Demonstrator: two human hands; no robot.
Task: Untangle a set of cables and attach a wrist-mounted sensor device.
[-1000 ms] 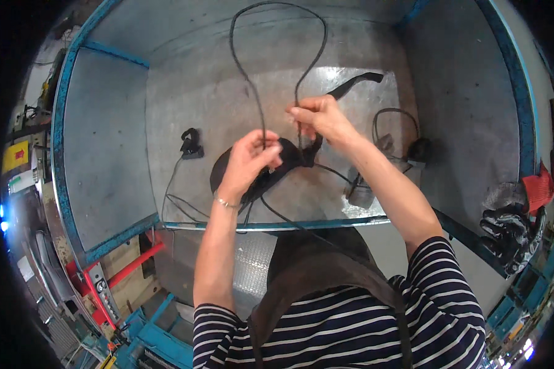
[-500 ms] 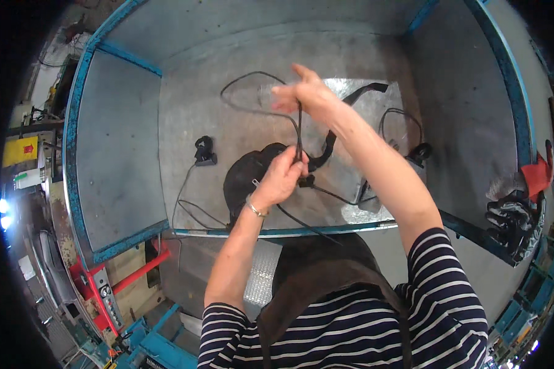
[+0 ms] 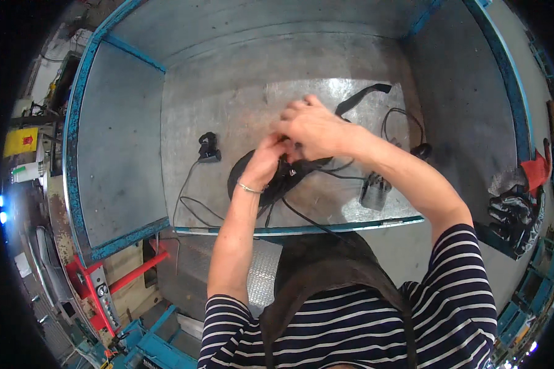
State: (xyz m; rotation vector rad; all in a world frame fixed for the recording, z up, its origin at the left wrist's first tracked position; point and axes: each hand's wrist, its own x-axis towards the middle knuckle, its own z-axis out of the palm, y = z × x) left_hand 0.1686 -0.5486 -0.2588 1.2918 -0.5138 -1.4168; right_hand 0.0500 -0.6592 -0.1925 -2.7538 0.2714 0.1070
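The bag (image 3: 284, 184) is laid on the metal surface (image 3: 209, 98), its long axis seemingly aligned left to right; it is partly covered by the nearer left hand (image 3: 265, 161), with the right hand (image 3: 316, 130) held just beyond. Whether anything is grasped by either cannot be discerned.

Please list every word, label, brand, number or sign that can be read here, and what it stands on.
No text is clearly readable.
Yellow sign, far left: red mark; any lettering too small and blurred.
Grey control panel, lower left: markings too small.
Black pouch: no lettering can be made out.
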